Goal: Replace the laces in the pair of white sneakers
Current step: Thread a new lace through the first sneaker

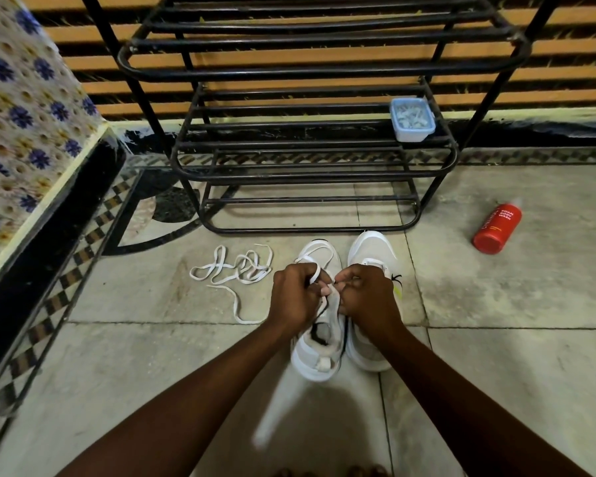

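Observation:
Two white sneakers stand side by side on the tiled floor, toes pointing away from me. Both my hands work over the left sneaker [319, 352]. My left hand [295, 296] grips a white lace [315, 251] that loops over the shoe's toe. My right hand [367, 294] pinches the lace at the shoe's eyelet area. The right sneaker [372, 249] lies partly under my right wrist. A loose white lace [234, 270] sprawls tangled on the floor to the left of the shoes. A blurred white strip [272, 418] trails toward me below the left shoe.
A black metal shoe rack [310, 166] stands just beyond the sneakers, with a small pale-blue lidded box [412, 119] on a shelf. A red foam-wash bottle [496, 228] lies on the floor at the right. A floral-covered bed edge [25, 132] runs along the left.

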{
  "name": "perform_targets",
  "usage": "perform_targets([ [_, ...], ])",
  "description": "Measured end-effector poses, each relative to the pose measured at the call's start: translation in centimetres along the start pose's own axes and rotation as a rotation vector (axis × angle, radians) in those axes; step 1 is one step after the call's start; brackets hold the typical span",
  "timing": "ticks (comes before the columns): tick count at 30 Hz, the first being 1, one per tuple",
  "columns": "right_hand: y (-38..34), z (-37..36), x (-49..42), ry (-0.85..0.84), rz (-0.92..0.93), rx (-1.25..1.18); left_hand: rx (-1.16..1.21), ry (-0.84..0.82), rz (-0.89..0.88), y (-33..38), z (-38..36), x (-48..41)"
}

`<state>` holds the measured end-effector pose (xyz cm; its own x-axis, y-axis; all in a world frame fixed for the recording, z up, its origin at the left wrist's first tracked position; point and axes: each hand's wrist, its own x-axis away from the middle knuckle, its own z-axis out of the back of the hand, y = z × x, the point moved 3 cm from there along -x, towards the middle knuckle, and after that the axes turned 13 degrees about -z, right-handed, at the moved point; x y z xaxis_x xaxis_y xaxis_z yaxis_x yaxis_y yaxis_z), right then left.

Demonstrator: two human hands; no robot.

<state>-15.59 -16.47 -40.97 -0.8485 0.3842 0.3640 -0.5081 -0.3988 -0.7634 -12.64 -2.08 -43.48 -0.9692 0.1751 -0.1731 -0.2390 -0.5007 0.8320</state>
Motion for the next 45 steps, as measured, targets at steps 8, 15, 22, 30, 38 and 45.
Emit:
perform_targets([
  [8,0.2,-0.1,-0.4,-0.055,0.029,0.07,0.033,-0.057,0.014,-0.4,0.1,-0.6],
  [15,-0.8,-0.6,-0.6,-0.006,0.082,0.296,0.017,-0.104,0.033,-0.3,0.5,-0.9],
  [22,-1.4,-0.9,-0.9,0.026,0.123,0.521,-0.018,0.036,0.049,-0.2,0.9,-0.2],
  [30,-1.3,-1.0,-1.0,0.084,0.205,0.584,-0.035,0.003,0.1,-0.4,1.8,2.0],
  [38,-3.0,1.2,-0.3,0.224,0.417,0.313,-0.238,-0.092,-0.054,-0.2,1.8,2.2],
  [45,-2.6,3.1,-1.9,-0.188,-0.069,-0.808,-0.239,-0.105,-0.023,-0.7,2.0,1.8],
])
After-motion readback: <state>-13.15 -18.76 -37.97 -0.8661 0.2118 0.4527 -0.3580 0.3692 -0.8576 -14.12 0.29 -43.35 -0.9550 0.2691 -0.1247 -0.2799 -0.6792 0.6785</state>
